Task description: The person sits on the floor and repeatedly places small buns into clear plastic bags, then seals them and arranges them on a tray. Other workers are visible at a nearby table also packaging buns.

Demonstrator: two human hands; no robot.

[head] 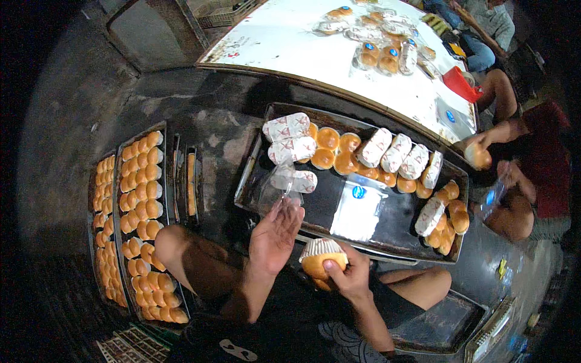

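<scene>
My left hand (274, 240), palm turned up, has a clear plastic bag (280, 186) at its blurred fingertips, over the left part of a dark metal tray (313, 218). My right hand (356, 272) grips a glossy brown bun in a pleated paper liner (323, 258) in front of the tray's near edge. In the tray, golden buns (327, 138) stand along the far side, with several lying liner side up (374, 147). A flat clear bag with a blue label (358, 204) lies at the tray's middle.
Long trays of buns (143, 181) stand at the left. Beyond the tray is a white table (290, 50) bearing bagged buns (379, 56). At the right, a co-worker's hand (481, 140) holds a bun. Another tray (440, 322) lies at the lower right.
</scene>
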